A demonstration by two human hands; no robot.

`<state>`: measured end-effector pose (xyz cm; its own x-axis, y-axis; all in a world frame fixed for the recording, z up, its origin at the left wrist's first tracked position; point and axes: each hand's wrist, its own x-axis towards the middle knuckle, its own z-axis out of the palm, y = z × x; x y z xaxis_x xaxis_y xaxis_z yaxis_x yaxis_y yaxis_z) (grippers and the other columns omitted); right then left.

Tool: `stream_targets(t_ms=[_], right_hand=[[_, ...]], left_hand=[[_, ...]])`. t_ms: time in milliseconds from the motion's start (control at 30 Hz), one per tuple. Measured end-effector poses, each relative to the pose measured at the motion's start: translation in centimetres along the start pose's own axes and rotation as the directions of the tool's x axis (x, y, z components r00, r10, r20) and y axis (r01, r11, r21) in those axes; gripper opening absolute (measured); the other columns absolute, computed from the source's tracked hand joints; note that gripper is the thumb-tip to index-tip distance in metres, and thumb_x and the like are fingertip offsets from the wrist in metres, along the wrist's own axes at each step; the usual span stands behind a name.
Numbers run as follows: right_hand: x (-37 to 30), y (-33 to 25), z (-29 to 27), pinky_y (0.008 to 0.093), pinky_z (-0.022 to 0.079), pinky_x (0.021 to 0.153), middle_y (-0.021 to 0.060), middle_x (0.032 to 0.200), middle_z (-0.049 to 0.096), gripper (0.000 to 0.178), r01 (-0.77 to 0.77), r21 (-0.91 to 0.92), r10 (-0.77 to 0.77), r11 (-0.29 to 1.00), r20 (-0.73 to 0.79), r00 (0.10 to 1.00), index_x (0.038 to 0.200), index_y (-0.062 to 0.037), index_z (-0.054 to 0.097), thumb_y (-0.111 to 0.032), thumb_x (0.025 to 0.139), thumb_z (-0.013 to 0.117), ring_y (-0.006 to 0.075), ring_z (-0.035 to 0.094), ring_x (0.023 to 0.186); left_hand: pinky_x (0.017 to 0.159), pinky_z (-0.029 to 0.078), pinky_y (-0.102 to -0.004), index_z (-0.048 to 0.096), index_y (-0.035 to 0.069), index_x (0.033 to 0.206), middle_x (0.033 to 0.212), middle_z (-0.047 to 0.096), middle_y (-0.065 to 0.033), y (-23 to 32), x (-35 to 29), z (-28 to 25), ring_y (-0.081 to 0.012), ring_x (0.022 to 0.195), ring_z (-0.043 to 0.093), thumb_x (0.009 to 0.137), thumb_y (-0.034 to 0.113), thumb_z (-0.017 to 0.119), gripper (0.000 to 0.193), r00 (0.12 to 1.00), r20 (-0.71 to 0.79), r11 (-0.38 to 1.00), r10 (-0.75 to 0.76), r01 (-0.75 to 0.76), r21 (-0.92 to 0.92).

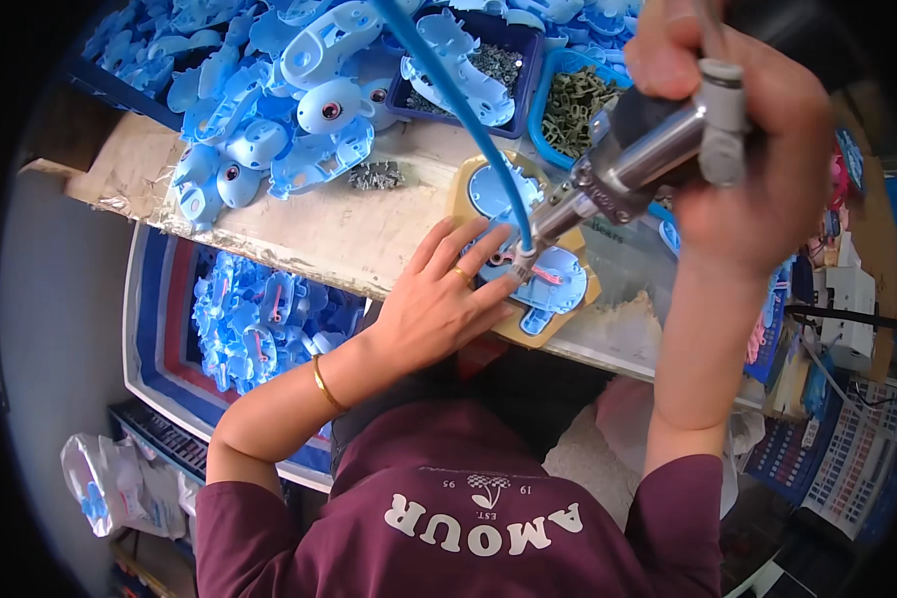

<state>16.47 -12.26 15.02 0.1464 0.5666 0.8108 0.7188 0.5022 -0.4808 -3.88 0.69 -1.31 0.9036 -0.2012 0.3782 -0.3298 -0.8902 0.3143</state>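
My right hand is wrapped round a silver air screwdriver, slanting down to the left. Its nose, joined by a blue hose, meets a light-blue plastic shell; the exact contact point is too small to tell. This shell lies hollow side up in a tan jig, with a small pink part inside. My left hand rests with fingers stretched out and apart over the shell's left side, close to the tool's nose. Part of the shell is hidden beneath those fingers.
Light-blue shells, some with eyes, are heaped at the back left. A dark-blue bin holds small metal parts; a blue basket holds greyish-green clips. Loose screws lie on the worktable. Below left stands a crate of shells.
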Motion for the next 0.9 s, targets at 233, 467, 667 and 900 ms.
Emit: stream_targets(t_ms=[233,467,667,900], right_hand=[[2.6,-5.4,7.0,0.0227,0.044,0.047,0.0064,0.069,0.059,0.061,-0.475,0.348,0.589,0.808,-0.475,0.653,0.136,0.0035,0.038,-0.001,0.083,0.066,0.0112,0.055,0.049],[2.3,-4.5,6.1,0.0229,0.045,0.049,0.0062,0.07,0.06,0.06,-0.456,0.338,0.567,0.823,-0.438,0.698,0.136,0.0035,0.038,0.002,0.083,0.067,0.0127,0.058,0.053],[-0.2,-4.4,7.5,0.0237,0.051,0.067,0.0044,0.073,0.063,0.053,-0.39,0.271,0.475,0.88,-0.479,0.739,0.129,0.0045,0.046,0.003,0.082,0.071,0.0128,0.062,0.058],[1.0,-5.3,5.8,0.0243,0.05,0.056,0.0047,0.073,0.066,0.047,-0.482,0.467,0.663,0.741,-0.397,0.635,0.129,0.0063,0.049,0.0,0.088,0.072,0.0109,0.062,0.058]], left_hand=[[0.117,0.032,-0.0513,0.064,0.02,0.128,0.14,0.052,-0.0131,0.0,0.0,0.3,-0.033,0.136,0.045,0.089,0.034,0.072,0.043,1.0,-0.024,1.0,0.016,-0.015,0.02],[0.117,0.032,-0.0514,0.062,0.022,0.135,0.139,0.053,-0.0129,0.0,0.0,0.1,-0.0327,0.135,0.045,0.089,0.034,0.071,0.049,1.0,-0.021,1.0,0.014,-0.013,0.022],[0.118,0.032,-0.0517,0.06,0.023,0.138,0.144,0.051,-0.0135,0.2,0.1,0.0,-0.0342,0.135,0.045,0.089,0.032,0.071,0.051,0.999,-0.035,1.0,0.018,-0.018,0.002],[0.118,0.032,-0.0538,0.064,0.02,0.133,0.139,0.056,-0.0139,0.1,0.2,0.2,-0.0375,0.133,0.047,0.09,0.031,0.071,0.045,1.0,-0.005,0.999,0.022,-0.022,0.034]])
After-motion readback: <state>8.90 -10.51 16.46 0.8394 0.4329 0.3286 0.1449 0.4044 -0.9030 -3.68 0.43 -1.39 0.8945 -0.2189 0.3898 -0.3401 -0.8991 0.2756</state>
